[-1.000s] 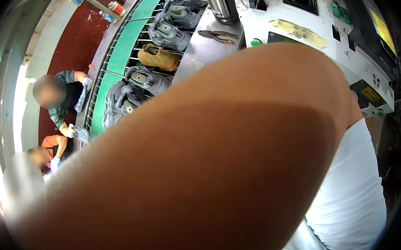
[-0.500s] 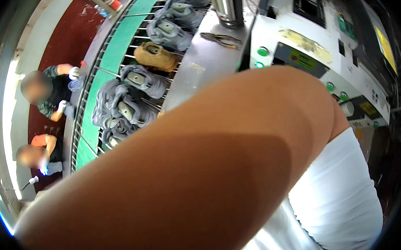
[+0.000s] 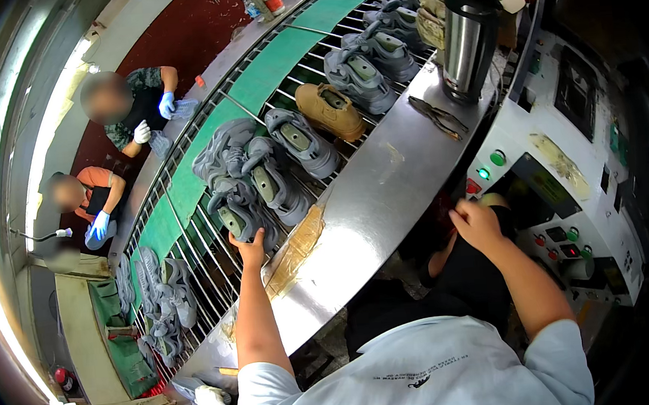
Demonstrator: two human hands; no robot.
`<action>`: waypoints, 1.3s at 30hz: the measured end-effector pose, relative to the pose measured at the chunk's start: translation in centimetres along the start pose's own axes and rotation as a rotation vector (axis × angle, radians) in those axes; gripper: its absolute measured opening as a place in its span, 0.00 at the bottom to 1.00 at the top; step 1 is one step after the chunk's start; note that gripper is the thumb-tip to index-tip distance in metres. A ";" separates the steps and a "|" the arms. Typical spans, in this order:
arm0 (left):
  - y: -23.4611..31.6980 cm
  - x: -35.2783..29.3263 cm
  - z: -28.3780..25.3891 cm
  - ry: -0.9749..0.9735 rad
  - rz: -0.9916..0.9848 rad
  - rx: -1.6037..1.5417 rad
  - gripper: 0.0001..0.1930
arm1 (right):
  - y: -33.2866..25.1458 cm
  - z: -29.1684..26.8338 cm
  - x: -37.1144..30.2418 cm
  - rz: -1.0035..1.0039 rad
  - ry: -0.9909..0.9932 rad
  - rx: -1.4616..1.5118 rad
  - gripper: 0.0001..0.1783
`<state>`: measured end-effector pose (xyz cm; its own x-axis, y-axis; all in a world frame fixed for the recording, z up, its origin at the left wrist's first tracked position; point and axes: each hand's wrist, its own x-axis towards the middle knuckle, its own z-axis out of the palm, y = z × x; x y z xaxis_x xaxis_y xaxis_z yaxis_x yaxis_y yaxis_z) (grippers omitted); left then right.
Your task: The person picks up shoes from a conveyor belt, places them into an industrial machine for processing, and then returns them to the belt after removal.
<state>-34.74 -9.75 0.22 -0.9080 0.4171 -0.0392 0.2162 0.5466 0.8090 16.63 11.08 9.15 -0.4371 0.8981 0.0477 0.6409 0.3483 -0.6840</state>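
Observation:
My left hand (image 3: 250, 250) is closed round the heel end of a grey shoe (image 3: 236, 212) at the near edge of the wire rack. Thumb and fingers lie on either side of the heel. Beside it stand more grey shoes (image 3: 284, 181), with a tan shoe (image 3: 327, 110) farther along. My right hand (image 3: 480, 225) is curled just below a red button (image 3: 473, 185) on the white machine's panel, and its palm side is hidden. I cannot tell whether it touches the machine.
A metal ledge (image 3: 384, 194) runs between me and the rack, bearing pliers (image 3: 439, 117) and a steel flask (image 3: 469, 34). The white machine (image 3: 599, 153) stands at right. Two people work beyond the rack; another person's gloved hand (image 3: 210, 402) shows at lower left.
A bare arm that crossed most of the picture has gone from there. Both my hands now show, the left on the grey shoe. The view has shifted, showing more of the rack's near end.

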 end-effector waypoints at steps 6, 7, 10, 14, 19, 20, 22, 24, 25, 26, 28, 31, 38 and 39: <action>2.6 5.1 -4.5 0.198 0.340 -0.298 0.34 | 9.2 2.0 -9.4 0.000 0.135 -0.084 0.12; 3.2 6.8 -5.3 0.365 0.597 -0.403 0.27 | 9.0 2.3 -8.9 0.018 0.180 -0.093 0.12; 12.2 11.6 -4.3 0.226 0.413 -0.242 0.24 | 9.1 2.7 -7.0 0.116 0.132 -0.110 0.11; 16.6 20.8 0.5 0.007 0.330 0.651 0.25 | 8.6 3.5 -5.1 0.132 0.115 -0.161 0.11; 11.4 27.4 5.0 -0.281 0.080 1.183 0.29 | 8.6 4.5 -3.4 0.177 0.102 -0.217 0.11; 10.9 27.2 6.0 -0.266 0.018 1.198 0.29 | 8.5 4.6 -3.4 0.178 0.098 -0.244 0.12; 11.8 26.1 8.7 -0.244 -0.055 1.186 0.29 | 8.5 4.7 -3.7 0.239 0.072 -0.297 0.12; 12.6 25.1 10.0 -0.228 -0.074 1.147 0.28 | 8.3 4.6 -3.9 0.313 0.044 -0.322 0.11; 11.7 25.2 10.4 -0.233 -0.077 1.138 0.28 | 8.3 4.5 -4.1 0.322 0.046 -0.340 0.12; 10.7 25.5 10.1 -0.230 -0.086 1.129 0.28 | 8.2 4.5 -4.0 0.325 0.046 -0.353 0.12; 6.7 28.7 9.6 -0.197 -0.056 0.924 0.25 | 8.1 4.1 -3.7 0.289 0.052 -0.355 0.12; 3.7 34.1 3.2 -0.194 0.294 0.891 0.20 | 8.6 4.7 -3.0 0.182 0.084 -0.288 0.11; 23.7 22.5 0.1 -0.263 -0.244 -0.510 0.11 | 6.6 4.0 -6.5 0.056 0.158 0.010 0.06; 26.0 20.6 -2.0 -0.321 -0.226 -0.538 0.10 | 6.6 4.3 -7.1 -0.022 0.150 0.020 0.12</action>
<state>-48.49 11.64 21.62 -0.7399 0.5758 -0.3478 -0.2517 0.2426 0.9369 21.24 5.81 1.15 -0.3507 0.9209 0.1704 0.6189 0.3644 -0.6958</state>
